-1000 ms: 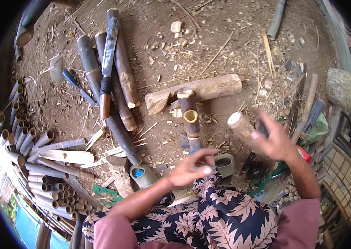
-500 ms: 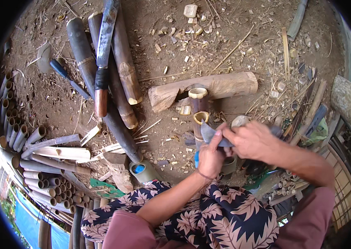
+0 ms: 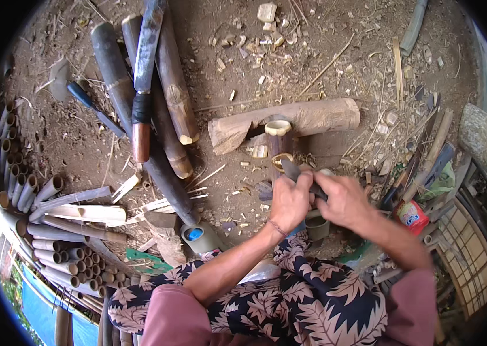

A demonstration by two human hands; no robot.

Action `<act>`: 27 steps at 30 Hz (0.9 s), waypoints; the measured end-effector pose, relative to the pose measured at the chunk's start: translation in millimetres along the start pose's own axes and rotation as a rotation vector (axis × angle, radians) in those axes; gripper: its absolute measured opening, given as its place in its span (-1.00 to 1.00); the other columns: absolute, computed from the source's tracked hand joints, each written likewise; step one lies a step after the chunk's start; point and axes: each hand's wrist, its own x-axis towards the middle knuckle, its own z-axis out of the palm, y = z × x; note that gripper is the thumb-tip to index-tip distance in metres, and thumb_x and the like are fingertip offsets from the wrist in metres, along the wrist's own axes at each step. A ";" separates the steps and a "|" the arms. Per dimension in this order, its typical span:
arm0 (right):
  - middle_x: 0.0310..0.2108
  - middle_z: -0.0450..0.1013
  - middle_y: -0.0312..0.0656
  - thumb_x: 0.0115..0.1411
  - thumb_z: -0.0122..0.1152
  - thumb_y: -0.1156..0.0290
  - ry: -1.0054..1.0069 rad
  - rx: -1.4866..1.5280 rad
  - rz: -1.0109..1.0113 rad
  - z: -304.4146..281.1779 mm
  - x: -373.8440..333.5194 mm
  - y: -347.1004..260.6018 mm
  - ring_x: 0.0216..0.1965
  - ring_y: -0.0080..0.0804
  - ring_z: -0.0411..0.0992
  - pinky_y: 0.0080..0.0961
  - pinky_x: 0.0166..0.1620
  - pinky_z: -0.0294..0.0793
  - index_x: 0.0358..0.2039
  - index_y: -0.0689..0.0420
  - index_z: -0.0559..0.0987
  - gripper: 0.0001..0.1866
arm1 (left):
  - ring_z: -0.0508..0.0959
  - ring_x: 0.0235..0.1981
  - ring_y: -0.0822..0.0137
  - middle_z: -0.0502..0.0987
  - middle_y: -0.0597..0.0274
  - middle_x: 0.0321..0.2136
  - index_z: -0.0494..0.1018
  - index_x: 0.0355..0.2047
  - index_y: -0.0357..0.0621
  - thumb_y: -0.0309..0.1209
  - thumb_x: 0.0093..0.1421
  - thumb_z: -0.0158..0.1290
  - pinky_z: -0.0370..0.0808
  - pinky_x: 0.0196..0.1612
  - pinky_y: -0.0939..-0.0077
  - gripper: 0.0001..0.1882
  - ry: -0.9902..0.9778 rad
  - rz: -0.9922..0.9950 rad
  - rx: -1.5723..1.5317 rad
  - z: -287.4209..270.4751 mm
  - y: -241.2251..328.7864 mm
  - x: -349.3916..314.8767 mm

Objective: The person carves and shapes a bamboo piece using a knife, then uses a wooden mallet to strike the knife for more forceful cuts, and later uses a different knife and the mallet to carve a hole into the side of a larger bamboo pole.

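Note:
A dark-skinned bamboo tube [image 3: 277,142] rests against a wooden log [image 3: 329,117], its pale cut rim facing away from me. An opening with a pale edge [image 3: 282,158] is cut into its upper side. My left hand [image 3: 289,203] is wrapped round the near part of the tube, with the thumb against a knife [image 3: 292,169]. The knife's grey blade points at the near edge of the opening. My right hand [image 3: 340,202] is closed on the knife; its handle is mostly hidden by the fingers.
Dark bamboo poles [image 3: 175,81] lie at the far left, with a large machete [image 3: 141,115] across them. A blue-handled tool [image 3: 85,98] is beside them. Cut bamboo tubes [image 3: 85,265] are stacked at left. A grey cup [image 3: 203,239] stands near my knees; a red packet [image 3: 412,217] lies at right.
My right hand has shifted down and slightly left, and its elbow has come inward, uncovering the red packet. The knife blade has turned and its tip sits a little farther right.

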 end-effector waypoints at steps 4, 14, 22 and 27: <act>-0.56 0.55 -0.05 0.02 0.29 0.32 -0.337 -0.406 -0.128 -53.9 34.3 -35.4 -0.51 -0.15 0.59 -0.31 -0.46 0.55 -0.35 0.28 0.59 -0.73 | 0.42 -0.63 0.43 0.46 0.32 -0.65 0.51 -0.21 -0.20 -0.23 0.33 -0.14 0.37 -0.52 0.52 -0.67 -0.104 -0.008 -0.658 3.9 -9.6 -1.3; -0.60 0.55 -0.11 0.07 0.21 0.25 -0.335 -0.625 -0.320 -52.8 62.9 -29.8 -0.51 -0.07 0.56 -0.25 -0.47 0.52 -0.43 0.09 0.65 -0.80 | 0.48 -0.24 0.35 0.44 0.32 -0.30 0.35 -0.02 -0.02 0.20 0.29 -0.13 0.44 -0.15 0.31 -0.43 -0.361 0.011 -0.823 -6.5 -28.1 -24.0; -0.49 0.59 -0.08 0.37 -0.12 0.27 0.054 0.724 0.322 55.5 -16.9 -39.3 -0.40 -0.13 0.58 -0.19 -0.23 0.52 -0.17 0.29 0.46 -0.68 | 0.53 -0.11 0.18 0.48 -0.08 -0.11 0.11 0.29 -0.27 -0.54 0.00 0.07 0.47 -0.01 0.36 -0.21 -0.048 0.445 0.512 -42.9 -88.0 -89.5; -0.48 0.56 0.05 0.38 -0.14 0.34 -0.219 1.069 0.433 71.8 41.1 -68.8 -0.65 -0.26 0.54 -0.32 -0.59 0.55 -0.25 0.39 0.48 -0.66 | 0.58 -0.50 0.40 0.60 0.15 -0.50 0.52 -0.23 -0.35 -0.37 0.06 0.25 0.57 -0.37 0.48 -0.67 0.273 0.292 0.676 -92.0 -56.3 -76.8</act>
